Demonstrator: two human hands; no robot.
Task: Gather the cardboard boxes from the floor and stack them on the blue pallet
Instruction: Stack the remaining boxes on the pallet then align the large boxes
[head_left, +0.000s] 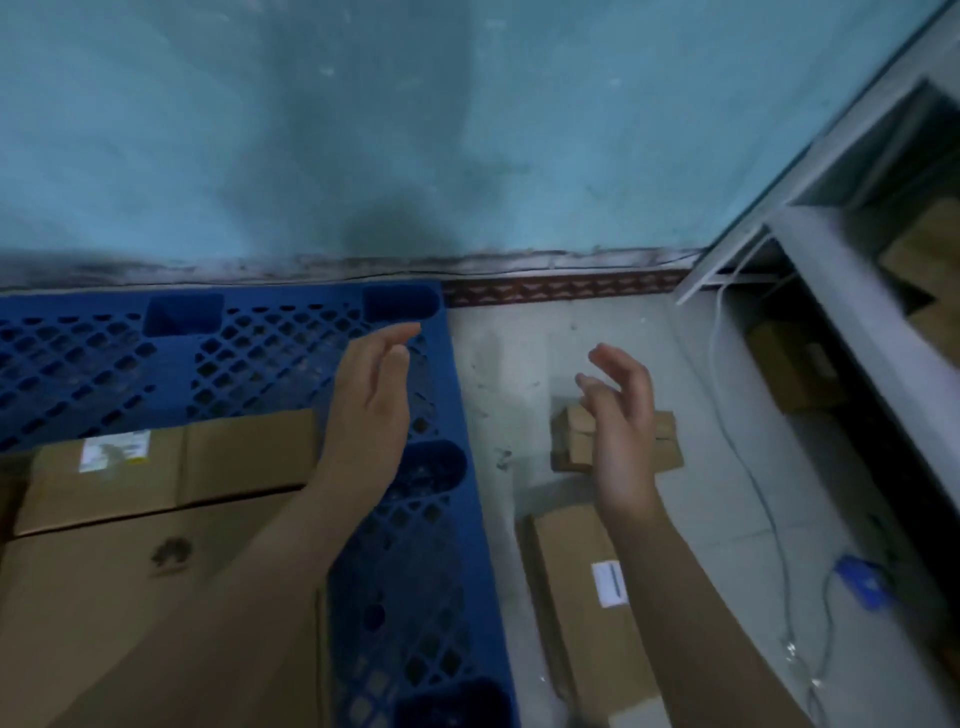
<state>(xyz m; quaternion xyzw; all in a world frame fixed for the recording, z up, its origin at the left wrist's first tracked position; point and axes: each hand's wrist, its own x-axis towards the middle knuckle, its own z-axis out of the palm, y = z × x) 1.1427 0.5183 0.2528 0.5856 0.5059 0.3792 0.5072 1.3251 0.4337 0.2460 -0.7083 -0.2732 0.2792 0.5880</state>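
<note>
Both hands empty, fingers spread. My left hand (371, 400) hovers over the right edge of the blue pallet (249, 343); my right hand (621, 415) hangs over the floor (504, 374), palms turned toward each other.

Boxes left on the floor, right of the pallet:
- small box (667, 441), directly below my right hand and partly hidden by it. Looks light, plain corrugated card, stiff enough. One hand across the top, or both on opposite sides, should do.
- long box (566, 566) with a white label (608, 584), nearer to me, under my right forearm, lying lengthwise just beside the pallet edge. Weight cannot be judged. I expect it to want both hands, one on each long side near the middle, so it does not tip.

Already on the pallet: a labelled box (171, 462) and a large box (130, 613) in front of it, below and left of my left hand.

Card surface seems dry, matte; slipping unlikely. Corners may crush if squeezed.
</note>
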